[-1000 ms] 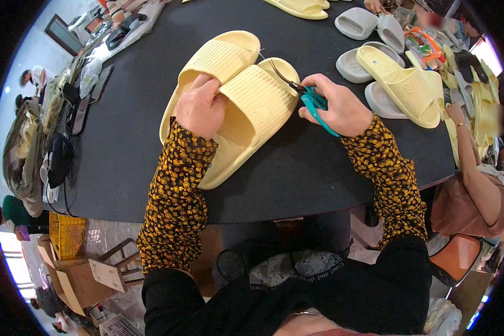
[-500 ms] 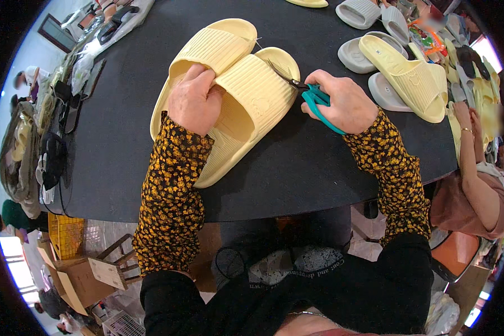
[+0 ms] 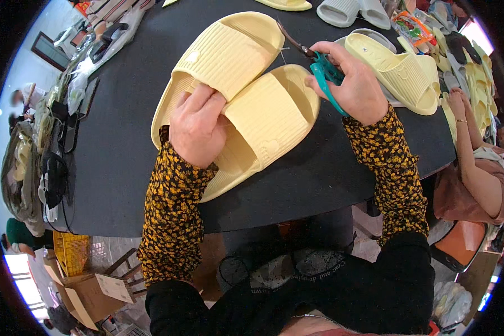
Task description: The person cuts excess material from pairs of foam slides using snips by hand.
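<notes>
Two pale yellow slide sandals lie side by side over the dark tabletop, toes pointing up and to the right. My left hand [image 3: 199, 126] grips the pair where they meet, fingers curled at the straps of the left slide [image 3: 224, 50] and the right slide [image 3: 271, 120]. In my right hand [image 3: 361, 84] is a pair of scissors [image 3: 326, 75] with teal handles and dark blades. The blades point up and left, close to the toe of the left slide. A thin, clear strand [image 3: 283, 55] shows between the two toe ends, near the blades.
More yellow slides [image 3: 395, 73] and grey slides [image 3: 339, 12] lie on the dark table [image 3: 117, 162] at the far right. An orange-printed plastic bag [image 3: 413, 28] sits behind them. A co-worker's arms [image 3: 465, 131] reach in at the right. Bags and dark items line the left edge.
The slides have turned a little, with the right one shifted right and down. My right hand has moved up with the scissors, whose blades left the right slide for the gap between the toes.
</notes>
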`<state>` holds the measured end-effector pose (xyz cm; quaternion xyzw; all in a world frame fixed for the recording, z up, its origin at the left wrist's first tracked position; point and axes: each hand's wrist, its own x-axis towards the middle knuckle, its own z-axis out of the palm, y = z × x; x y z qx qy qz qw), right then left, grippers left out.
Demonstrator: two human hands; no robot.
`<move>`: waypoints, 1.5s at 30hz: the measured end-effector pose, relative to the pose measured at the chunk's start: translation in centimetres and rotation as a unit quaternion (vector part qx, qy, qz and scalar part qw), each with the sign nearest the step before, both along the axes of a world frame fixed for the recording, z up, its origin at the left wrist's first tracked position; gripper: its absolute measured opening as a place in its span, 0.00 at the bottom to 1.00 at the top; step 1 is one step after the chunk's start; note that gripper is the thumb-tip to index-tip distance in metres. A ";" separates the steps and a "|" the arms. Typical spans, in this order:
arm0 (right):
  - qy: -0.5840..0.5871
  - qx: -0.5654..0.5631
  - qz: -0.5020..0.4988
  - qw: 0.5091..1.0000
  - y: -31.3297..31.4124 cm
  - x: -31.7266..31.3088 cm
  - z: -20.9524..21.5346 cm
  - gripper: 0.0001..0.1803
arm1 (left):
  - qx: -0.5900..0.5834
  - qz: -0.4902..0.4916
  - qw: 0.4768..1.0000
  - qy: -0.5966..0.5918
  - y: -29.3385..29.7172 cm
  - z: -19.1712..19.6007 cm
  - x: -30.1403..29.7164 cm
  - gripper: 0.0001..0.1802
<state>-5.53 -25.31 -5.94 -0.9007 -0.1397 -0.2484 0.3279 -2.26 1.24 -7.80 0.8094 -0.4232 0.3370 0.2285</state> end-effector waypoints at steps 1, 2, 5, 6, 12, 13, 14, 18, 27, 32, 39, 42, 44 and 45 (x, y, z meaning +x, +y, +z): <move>-0.001 -0.008 -0.003 1.000 0.1 -0.1 0.2 0.22 | 0.008 -0.008 1.000 -0.004 -0.1 0.1 0.0 0.16; -0.003 -0.009 -0.005 1.000 0.2 -0.3 0.5 0.22 | 0.008 -0.009 1.000 -0.018 -0.4 0.2 -0.2 0.15; 0.038 0.017 0.018 0.999 0.4 -0.4 0.9 0.23 | 0.042 -0.019 0.998 -0.036 -0.7 0.5 -0.7 0.14; 0.025 -0.012 0.021 0.999 0.2 -0.3 0.7 0.23 | 0.049 -0.016 0.998 -0.027 -0.8 0.5 -0.9 0.14; -0.016 -0.048 0.022 0.998 0.2 -0.1 0.4 0.17 | 0.071 -0.015 0.997 -0.010 -0.8 0.3 -1.1 0.13; -0.016 -0.047 0.027 0.998 0.2 -0.2 0.5 0.17 | 0.071 -0.016 0.997 -0.010 -0.9 0.3 -1.1 0.13; -0.015 -0.046 0.031 0.998 0.3 -0.2 0.5 0.17 | 0.068 -0.021 0.997 -0.013 -1.0 0.3 -1.1 0.13; -0.042 -0.042 0.033 0.998 0.4 -0.2 0.5 0.17 | 0.072 -0.029 0.997 -0.019 -0.9 0.1 -1.0 0.12; -0.056 -0.073 0.015 0.996 0.2 0.0 0.3 0.17 | 0.079 -0.026 0.997 -0.006 -0.9 0.1 -0.8 0.13; -0.110 -0.033 -0.033 0.993 -0.5 0.3 0.4 0.19 | 0.047 -0.023 0.999 0.002 -0.8 -0.3 -0.6 0.15; -0.050 -0.027 -0.088 0.994 -3.1 1.5 -0.6 0.25 | 0.004 -0.013 0.998 -0.058 0.2 0.1 -0.2 0.17; -0.060 -0.035 -0.067 0.995 -3.3 1.5 -0.7 0.27 | -0.015 0.013 0.994 -0.108 1.0 1.1 0.1 0.15; -0.070 -0.025 -0.054 0.996 -3.0 1.4 -1.0 0.27 | -0.019 0.060 0.979 -0.191 1.7 1.4 0.6 0.13; -0.081 -0.019 -0.040 0.996 -2.9 1.3 -0.9 0.28 | -0.018 0.060 0.979 -0.193 1.9 1.6 0.5 0.13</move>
